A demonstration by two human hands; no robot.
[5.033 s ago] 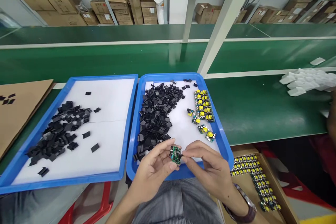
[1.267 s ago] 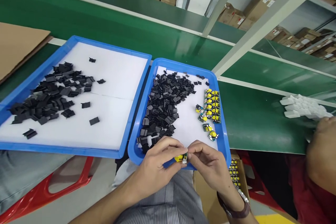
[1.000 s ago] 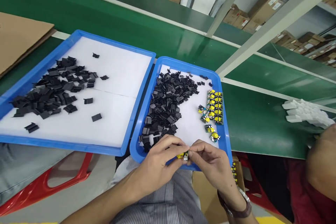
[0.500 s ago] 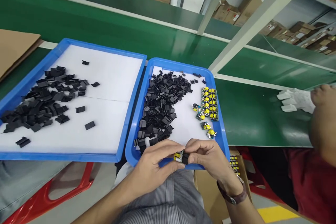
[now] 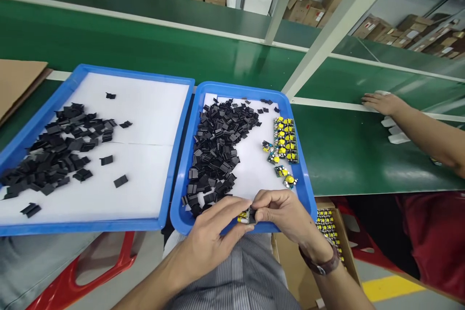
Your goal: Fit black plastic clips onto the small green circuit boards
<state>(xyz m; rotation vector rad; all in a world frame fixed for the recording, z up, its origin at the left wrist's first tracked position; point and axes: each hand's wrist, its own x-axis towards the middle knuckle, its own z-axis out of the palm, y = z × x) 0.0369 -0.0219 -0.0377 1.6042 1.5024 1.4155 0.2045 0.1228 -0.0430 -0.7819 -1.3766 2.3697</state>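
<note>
My left hand (image 5: 212,230) is closed on a small circuit board (image 5: 242,217) with a yellow component, held above the near edge of the right-hand blue tray (image 5: 308,189). Fingers of my right hand (image 5: 285,213) pinch a black folded plastic piece (image 5: 253,215) against the board's right side. How far the two parts fit together is hidden by my fingers. Inside that tray, a pile of black folded pieces (image 5: 218,147) lies on the left. Several yellow-topped circuit boards (image 5: 285,140) sit in rows on the right, with a few loose ones nearer me.
A larger blue tray (image 5: 163,193) with more black pieces stands at left. Below on the right is a carton (image 5: 341,237) of boards. A co-worker's arm (image 5: 425,121) reaches over the green bench (image 5: 334,155), near a white glove (image 5: 394,131). A slanted post (image 5: 327,43) rises behind.
My hands stay together on the board and black piece, with only a slight shift. The co-worker's arm has reached farther in over the bench. The whole view has turned slightly.
</note>
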